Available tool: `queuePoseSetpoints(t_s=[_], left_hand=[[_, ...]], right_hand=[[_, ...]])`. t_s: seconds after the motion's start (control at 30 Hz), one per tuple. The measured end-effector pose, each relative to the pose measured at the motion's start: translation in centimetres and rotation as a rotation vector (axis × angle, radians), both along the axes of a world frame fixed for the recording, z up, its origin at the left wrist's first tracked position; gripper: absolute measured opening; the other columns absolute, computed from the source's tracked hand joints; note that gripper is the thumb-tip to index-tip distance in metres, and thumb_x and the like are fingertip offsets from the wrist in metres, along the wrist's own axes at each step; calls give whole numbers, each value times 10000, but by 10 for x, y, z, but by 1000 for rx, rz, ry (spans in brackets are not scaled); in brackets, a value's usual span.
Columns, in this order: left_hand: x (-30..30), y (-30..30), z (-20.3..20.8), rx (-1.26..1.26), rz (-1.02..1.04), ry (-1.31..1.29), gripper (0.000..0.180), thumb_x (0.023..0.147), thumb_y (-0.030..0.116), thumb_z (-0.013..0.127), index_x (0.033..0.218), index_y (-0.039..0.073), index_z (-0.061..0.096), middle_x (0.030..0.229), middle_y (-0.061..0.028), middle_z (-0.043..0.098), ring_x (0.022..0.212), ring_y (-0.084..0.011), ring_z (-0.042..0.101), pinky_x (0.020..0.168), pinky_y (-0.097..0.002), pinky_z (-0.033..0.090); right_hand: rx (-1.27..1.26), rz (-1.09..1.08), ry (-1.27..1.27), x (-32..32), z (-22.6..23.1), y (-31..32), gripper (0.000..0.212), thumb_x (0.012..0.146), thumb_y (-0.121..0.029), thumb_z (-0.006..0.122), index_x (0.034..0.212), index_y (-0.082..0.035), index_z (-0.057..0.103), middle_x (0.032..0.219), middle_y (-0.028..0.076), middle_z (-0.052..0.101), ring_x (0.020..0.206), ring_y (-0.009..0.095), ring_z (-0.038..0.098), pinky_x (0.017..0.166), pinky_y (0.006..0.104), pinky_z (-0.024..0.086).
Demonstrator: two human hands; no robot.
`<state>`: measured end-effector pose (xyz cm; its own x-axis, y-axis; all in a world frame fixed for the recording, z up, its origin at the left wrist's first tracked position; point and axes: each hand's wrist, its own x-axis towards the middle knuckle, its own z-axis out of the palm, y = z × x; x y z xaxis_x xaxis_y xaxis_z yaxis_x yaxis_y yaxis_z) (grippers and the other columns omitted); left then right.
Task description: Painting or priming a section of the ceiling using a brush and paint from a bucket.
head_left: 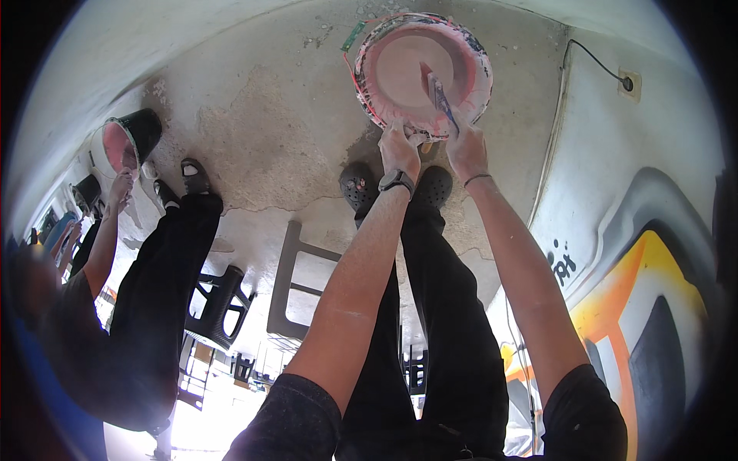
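A round bucket (478, 94), its pale rim splashed with pink and black, stands in front of my feet, filled with a thick pinkish liquid (403, 65). My left hand (400, 150), with a watch at the wrist, is closed on the bucket's near rim. In my right hand (466, 150) is the handle of what looks like a flat paintbrush (440, 98), smeared with the same pale coating. Its reddish tip reaches down to the liquid. Both hands look whitened by dried material.
At the left another person (146, 307) holds a dark bucket (142, 132), pink inside and tilted. A grey stool (280, 284) and a black stool (219, 303) stand behind. On the right, a painted wall (615, 154) carries a plugged-in cable (596, 61).
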<state>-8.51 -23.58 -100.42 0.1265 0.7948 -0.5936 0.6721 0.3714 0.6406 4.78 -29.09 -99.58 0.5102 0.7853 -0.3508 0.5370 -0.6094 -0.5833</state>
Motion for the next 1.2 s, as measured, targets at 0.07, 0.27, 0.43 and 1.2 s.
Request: queuePoseSetpoints(t_s=[0.07, 0.27, 0.43, 1.2], left_hand=[[-2, 8, 6, -71, 17, 11, 216, 675, 19, 756, 812, -6, 591, 803, -130, 620, 785, -303, 614, 714, -404, 482], [-3, 7, 4, -29, 20, -7, 220, 665, 10, 757, 805, -9, 588, 775, -119, 620, 750, -283, 620, 683, -393, 476], [-7, 6, 0, -15, 23, -34, 226, 664, 20, 767, 799, -9, 588, 771, -115, 615, 733, -275, 611, 679, -387, 470], [-2, 5, 5, 68, -20, -58, 231, 679, 34, 765, 844, -4, 608, 811, -127, 634, 764, -288, 631, 698, -388, 487]], right_hand=[[-81, -6, -3, -3, 6, 7, 322, 929, -149, 504, 1232, -70, 581, 828, 293, 633, 840, 444, 629, 717, 527, 501], [-85, -6, 15, 2, 11, 4, 311, 920, -124, 507, 1211, -61, 597, 841, 285, 634, 855, 438, 629, 719, 519, 501], [30, -59, 20, 1, 18, 9, 296, 914, -118, 513, 1186, -57, 614, 833, 294, 629, 857, 440, 628, 716, 512, 497], [62, 109, 45, 0, -4, 43, 317, 818, -25, 519, 1109, 79, 593, 813, 299, 644, 821, 439, 650, 741, 494, 514]])
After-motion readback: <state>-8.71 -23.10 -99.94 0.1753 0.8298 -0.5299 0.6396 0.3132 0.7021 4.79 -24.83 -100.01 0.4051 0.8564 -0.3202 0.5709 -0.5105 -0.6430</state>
